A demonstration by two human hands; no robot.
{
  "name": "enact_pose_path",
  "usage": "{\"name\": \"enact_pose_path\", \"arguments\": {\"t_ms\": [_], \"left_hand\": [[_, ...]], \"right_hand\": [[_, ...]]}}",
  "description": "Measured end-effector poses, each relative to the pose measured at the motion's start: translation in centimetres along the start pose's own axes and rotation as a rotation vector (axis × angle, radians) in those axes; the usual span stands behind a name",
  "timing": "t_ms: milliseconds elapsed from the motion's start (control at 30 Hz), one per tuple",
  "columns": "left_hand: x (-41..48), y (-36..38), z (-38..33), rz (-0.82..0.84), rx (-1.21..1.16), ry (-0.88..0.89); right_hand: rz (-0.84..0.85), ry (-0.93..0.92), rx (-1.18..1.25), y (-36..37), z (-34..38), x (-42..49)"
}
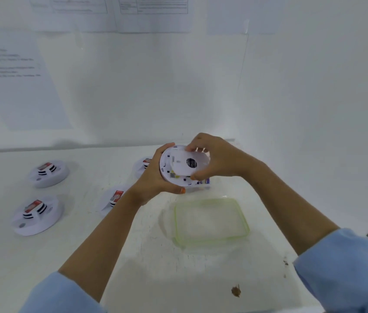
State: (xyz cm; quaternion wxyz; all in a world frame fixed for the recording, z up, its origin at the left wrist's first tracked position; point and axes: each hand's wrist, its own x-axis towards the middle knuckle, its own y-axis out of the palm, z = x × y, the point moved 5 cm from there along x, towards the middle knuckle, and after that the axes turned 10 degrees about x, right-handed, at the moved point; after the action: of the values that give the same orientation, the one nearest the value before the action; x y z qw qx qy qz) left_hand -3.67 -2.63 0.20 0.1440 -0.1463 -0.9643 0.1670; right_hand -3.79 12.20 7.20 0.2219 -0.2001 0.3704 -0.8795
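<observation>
Though blur obscures its inner parts, a round white plastic device sits mid-frame, left hand gripping its rim, right hand pinching its flat cover.

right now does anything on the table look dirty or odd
A brown smear marks the white table near its front edge, with small dark specks farther right. The round white device gripped by the left hand and right hand looks intact.
</observation>
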Motion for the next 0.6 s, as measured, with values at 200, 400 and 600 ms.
{"name": "enact_pose_path", "arguments": {"t_ms": [200, 400, 600], "left_hand": [[1.4, -0.2, 0.4, 0.023, -0.019, 0.007], [3.4, 0.3, 0.9, 0.033, -0.062, 0.019], [5.0, 0.5, 1.4, 0.037, -0.064, 0.021]], "right_hand": [[-0.041, -0.038, -0.102, 1.0, -0.2, 2.1], [-0.011, -0.028, -0.124, 0.6, -1.3, 3.0], [0.058, -0.018, -0.109, -0.2, -2.6, 3.5]]}}
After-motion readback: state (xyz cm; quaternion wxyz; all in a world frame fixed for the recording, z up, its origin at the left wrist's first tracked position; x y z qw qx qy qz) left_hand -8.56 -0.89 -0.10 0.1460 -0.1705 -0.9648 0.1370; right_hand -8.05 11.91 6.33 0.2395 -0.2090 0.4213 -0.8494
